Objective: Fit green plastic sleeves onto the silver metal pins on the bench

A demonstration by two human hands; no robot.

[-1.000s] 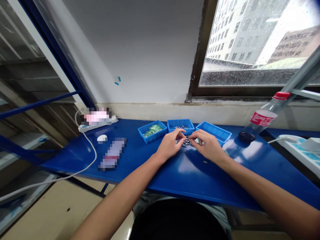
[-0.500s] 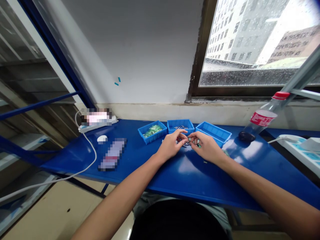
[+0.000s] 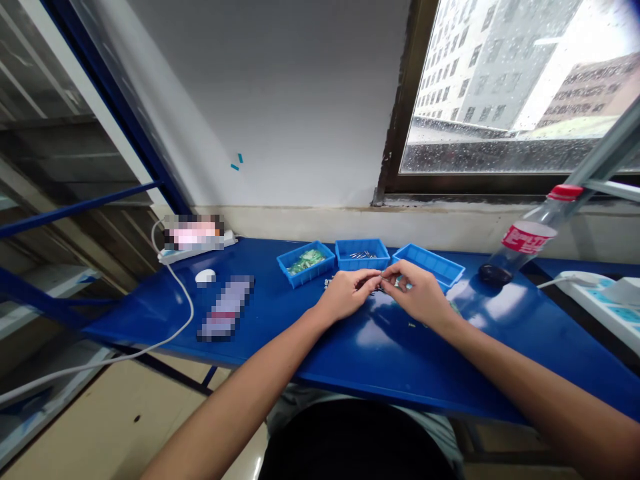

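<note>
Silvery small metal pieces (image 3: 379, 291) loose on glossy blue worktop (image 3: 380, 363), beneath bare left hand (image 3: 345, 295) and right hand (image 3: 419, 293). Both grips pinched close, contents too hidden to confirm. Risks scattering pieces through brushing fingers, or dropping through slip.

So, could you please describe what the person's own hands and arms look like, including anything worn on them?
Both the left hand and right hand are ungloved; the forearms are bare, with no sleeves, watch or markings visible.
</note>
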